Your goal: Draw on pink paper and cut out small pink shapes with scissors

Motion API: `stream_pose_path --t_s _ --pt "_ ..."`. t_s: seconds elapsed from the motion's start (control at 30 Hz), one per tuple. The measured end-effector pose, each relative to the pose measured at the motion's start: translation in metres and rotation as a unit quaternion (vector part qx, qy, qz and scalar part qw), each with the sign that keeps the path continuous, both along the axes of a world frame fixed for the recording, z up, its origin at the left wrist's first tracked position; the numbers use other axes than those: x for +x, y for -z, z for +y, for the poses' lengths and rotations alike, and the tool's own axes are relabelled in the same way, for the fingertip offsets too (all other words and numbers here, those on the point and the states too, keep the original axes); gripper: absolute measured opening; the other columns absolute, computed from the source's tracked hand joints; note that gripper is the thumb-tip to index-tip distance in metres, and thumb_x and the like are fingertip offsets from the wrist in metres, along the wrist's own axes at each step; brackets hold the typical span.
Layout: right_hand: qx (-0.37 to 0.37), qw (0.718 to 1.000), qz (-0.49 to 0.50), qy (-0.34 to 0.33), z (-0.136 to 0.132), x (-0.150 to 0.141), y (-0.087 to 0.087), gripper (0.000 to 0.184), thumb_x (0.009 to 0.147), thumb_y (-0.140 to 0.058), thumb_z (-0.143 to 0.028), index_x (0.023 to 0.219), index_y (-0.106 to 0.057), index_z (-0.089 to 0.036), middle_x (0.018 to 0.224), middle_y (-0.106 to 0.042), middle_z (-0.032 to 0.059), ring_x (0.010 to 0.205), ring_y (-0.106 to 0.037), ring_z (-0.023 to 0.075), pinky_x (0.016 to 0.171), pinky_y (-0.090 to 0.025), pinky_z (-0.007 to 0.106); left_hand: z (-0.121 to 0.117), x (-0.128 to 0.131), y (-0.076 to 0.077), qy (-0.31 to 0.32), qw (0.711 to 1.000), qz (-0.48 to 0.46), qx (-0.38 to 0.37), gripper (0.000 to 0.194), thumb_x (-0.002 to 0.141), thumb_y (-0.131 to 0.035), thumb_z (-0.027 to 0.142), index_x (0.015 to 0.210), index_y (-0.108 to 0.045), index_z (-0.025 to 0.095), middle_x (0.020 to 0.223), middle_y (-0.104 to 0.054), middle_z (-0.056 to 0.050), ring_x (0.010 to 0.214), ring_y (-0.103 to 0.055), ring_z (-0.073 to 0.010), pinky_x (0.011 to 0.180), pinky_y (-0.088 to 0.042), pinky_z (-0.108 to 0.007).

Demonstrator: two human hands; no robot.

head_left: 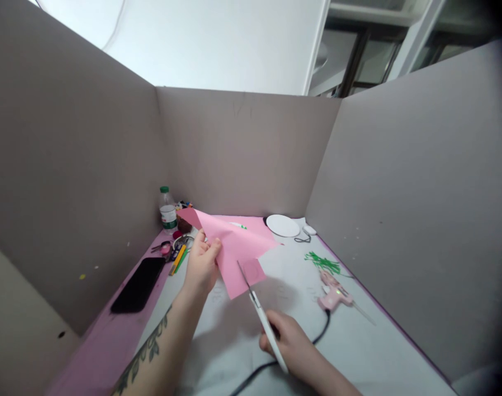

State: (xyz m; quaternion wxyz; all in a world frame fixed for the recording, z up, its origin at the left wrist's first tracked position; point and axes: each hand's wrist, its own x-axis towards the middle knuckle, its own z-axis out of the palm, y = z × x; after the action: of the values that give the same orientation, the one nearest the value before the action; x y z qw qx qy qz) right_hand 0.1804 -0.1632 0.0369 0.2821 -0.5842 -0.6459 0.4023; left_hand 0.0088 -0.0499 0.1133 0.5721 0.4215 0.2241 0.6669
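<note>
L grip (202, 264): pink paper (234, 245), R grip (287, 340): scissors (264, 319)

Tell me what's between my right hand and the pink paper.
The white-handled scissors, gripped in your right hand, their blades reaching the pink paper in the head view.

The white surface (218, 44) above is very bright, nearly glaring. Below the pink paper (234, 242), I see a soft shadow on the counter (366, 352). The right edge is black and blurred; the side panels (407, 165) look stretched.
</note>
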Motion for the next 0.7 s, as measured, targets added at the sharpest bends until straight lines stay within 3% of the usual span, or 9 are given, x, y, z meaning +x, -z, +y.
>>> stream_pose_path --t_s 0.2,0.33,0.5,0.7 --pt "-0.047 0.998 0.034 -0.032 -0.009 0.006 -0.006 0.022 0.056 -0.050 -0.012 0.078 -0.050 -0.017 0.071 -0.055 -0.0019 0.061 -0.049 0.0117 0.054 -0.035 0.020 0.004 -0.006 -0.002 -0.013 1.000 -0.016 -0.002 0.035 0.069 -0.069 0.020 0.099 -0.052 0.020 0.081 -0.065 -0.001 0.067 -0.061 -0.0114 0.064 -0.047 -0.021" --pt "-0.099 0.989 0.036 -0.106 -0.016 0.036 -0.016 0.027 0.053 -0.047 -0.010 0.080 -0.050 -0.017 0.069 -0.051 -0.0028 0.062 -0.044 0.0109 0.053 -0.033 0.019 0.007 -0.021 -0.012 -0.040 0.999 -0.020 -0.002 0.037 0.065 -0.070 0.018 0.098 -0.052 0.020 0.082 -0.065 -0.001 0.067 -0.062 -0.0116 0.063 -0.048 -0.021" --pt "-0.078 0.978 0.001 -0.193 -0.009 0.080 -0.028 0.024 0.059 -0.047 -0.015 0.083 -0.052 -0.016 0.076 -0.054 0.0002 0.066 -0.046 0.0128 0.060 -0.038 0.022 0.008 -0.031 -0.016 0.047 0.997 0.037 -0.042 0.049 0.064 -0.071 0.019 0.107 -0.048 0.019 0.076 -0.066 -0.001 0.059 -0.063 -0.0146 0.056 -0.049 -0.024" --pt "-0.084 0.962 -0.068 -0.252 -0.001 0.089 -0.053 0.027 0.056 -0.046 -0.012 0.081 -0.056 -0.016 0.076 -0.057 0.0002 0.067 -0.048 0.0138 0.060 -0.039 0.023 0.004 -0.023 -0.007 0.126 0.987 0.082 -0.062 0.048 0.067 -0.071 0.019 0.110 -0.050 0.018 0.075 -0.066 -0.003 0.057 -0.063 -0.0149 0.052 -0.048 -0.023"
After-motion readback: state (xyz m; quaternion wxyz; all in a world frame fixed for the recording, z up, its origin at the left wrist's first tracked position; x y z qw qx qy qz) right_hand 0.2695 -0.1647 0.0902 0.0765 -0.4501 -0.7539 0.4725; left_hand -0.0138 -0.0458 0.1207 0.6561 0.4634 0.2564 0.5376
